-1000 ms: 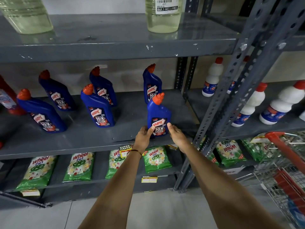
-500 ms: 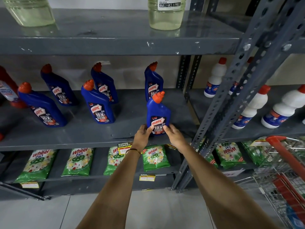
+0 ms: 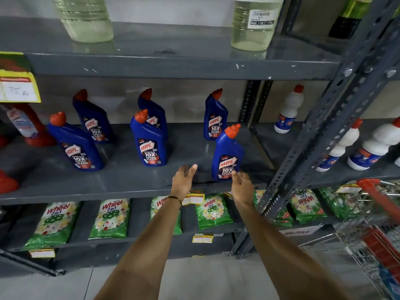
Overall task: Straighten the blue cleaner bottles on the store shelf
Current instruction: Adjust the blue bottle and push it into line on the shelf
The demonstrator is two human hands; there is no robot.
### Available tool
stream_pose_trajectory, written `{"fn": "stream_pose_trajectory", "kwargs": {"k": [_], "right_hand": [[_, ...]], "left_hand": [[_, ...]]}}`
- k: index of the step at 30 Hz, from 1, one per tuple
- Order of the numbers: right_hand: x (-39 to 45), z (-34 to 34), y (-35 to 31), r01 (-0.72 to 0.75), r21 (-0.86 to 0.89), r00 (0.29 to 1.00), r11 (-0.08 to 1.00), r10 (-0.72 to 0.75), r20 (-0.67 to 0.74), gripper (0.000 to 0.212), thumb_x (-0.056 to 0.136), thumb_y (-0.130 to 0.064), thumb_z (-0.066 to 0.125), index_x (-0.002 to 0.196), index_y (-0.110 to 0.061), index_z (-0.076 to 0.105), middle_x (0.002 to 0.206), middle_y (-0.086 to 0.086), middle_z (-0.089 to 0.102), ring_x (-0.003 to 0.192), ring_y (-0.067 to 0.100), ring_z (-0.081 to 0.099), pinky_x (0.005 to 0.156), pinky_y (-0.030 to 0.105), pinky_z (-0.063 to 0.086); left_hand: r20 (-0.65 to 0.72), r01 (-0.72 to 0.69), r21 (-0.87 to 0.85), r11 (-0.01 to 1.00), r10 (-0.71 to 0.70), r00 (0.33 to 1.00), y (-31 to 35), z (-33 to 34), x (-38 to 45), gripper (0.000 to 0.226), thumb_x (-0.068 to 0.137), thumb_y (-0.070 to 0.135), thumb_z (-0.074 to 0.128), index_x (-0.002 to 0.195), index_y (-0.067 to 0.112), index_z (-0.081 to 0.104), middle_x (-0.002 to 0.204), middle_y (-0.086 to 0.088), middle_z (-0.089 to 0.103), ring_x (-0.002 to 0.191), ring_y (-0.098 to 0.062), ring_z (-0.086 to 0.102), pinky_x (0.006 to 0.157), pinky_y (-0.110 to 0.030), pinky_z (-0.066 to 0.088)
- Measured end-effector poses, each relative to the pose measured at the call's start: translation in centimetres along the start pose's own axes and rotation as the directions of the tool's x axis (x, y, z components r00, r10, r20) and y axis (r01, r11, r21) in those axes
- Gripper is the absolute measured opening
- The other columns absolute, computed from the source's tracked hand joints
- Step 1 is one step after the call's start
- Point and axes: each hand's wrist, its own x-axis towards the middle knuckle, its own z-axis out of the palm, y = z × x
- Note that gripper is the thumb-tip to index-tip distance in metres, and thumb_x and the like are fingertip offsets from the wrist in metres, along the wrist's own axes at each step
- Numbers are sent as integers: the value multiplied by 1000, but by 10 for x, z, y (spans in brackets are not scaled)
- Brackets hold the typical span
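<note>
Both grips open, left hand (image 3: 184, 180) and right hand (image 3: 242, 187) flanking front blue bottle (image 3: 227, 156).

Both forearms bare, no sleeves; thin dark band (image 3: 173, 198) around left wrist; hands bare.

Both bare forearms reach forward and up from the bottom of the view, roughly parallel, the right one thicker in the frame and entering from further right. The left hand (image 3: 183, 179) is open, palm turned inward, fingers loosely curled and thumb raised, gripping nothing. A thin dark band circles its wrist. The right hand (image 3: 242, 185) is likewise open, fingers relaxed and pointing forward, empty.
</note>
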Motion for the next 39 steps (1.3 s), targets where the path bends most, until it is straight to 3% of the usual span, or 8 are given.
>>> {"fn": "stream_pose_trajectory", "kwargs": {"k": [3,9,13,19,24,29,34,39], "right_hand": [[-21,21,-13,-42,13,989,999,43,-140,35,94,-23,46,110,6,57,113,27,63,106,40,58,83,36,43],[-66,84,-40,-138,162,957,977,174,-233,36,95,-27,44,108,5,56,110,29,61,104,43,55,82,40,41],[-82,120,-58,-126,187,984,974,146,-98,37,94,-30,45,97,4,57,98,25,61,98,40,56,76,35,37],[-74,158,-85,-125,94,986,988,113,120,46,94,-39,42,121,-4,55,130,20,54,119,36,48,96,37,37],[-56,181,-97,-123,71,969,990,104,225,50,92,-43,45,126,-8,53,136,14,52,123,29,48,90,30,36],[-38,193,-99,-105,56,942,993,82,325,62,86,-45,56,134,-8,44,139,12,50,127,25,47,106,36,38],[-21,200,-98,0,0,921,1000,0,391,48,84,-39,61,120,-10,55,121,11,63,110,25,59,97,43,47],[-13,202,-94,41,-7,903,999,-34,429,40,85,-39,59,114,-11,58,116,9,65,98,17,59,79,28,43]], "left_hand": [[16,-30,24,999,29,999,-11,-35,7,22,90,45,47,84,25,53,92,1,56,97,-24,49,85,-32,35],[44,-38,57,998,36,998,-30,-114,21,40,91,44,45,110,10,56,115,-10,61,114,-31,52,86,-30,33],[61,-23,49,999,20,998,-38,-147,31,45,91,47,44,113,9,55,115,-10,61,109,-28,54,85,-31,36],[52,5,41,999,-8,999,-41,-169,49,50,90,52,42,111,8,53,117,-11,59,100,-22,52,82,-31,37],[46,5,23,1000,-6,999,-40,-175,65,52,90,48,44,121,6,50,127,-11,56,117,-27,51,84,-27,35],[64,-21,-10,1000,22,998,-36,-168,80,36,88,40,54,107,10,54,109,-3,61,105,-20,57,81,-26,40],[68,-66,18,998,64,996,-31,-160,91,33,89,28,56,115,7,53,115,-13,65,105,-27,60,91,-37,47],[52,-63,-6,998,63,997,-35,-157,95,29,89,27,56,109,7,56,109,-12,67,100,-24,61,81,-29,45]]}}
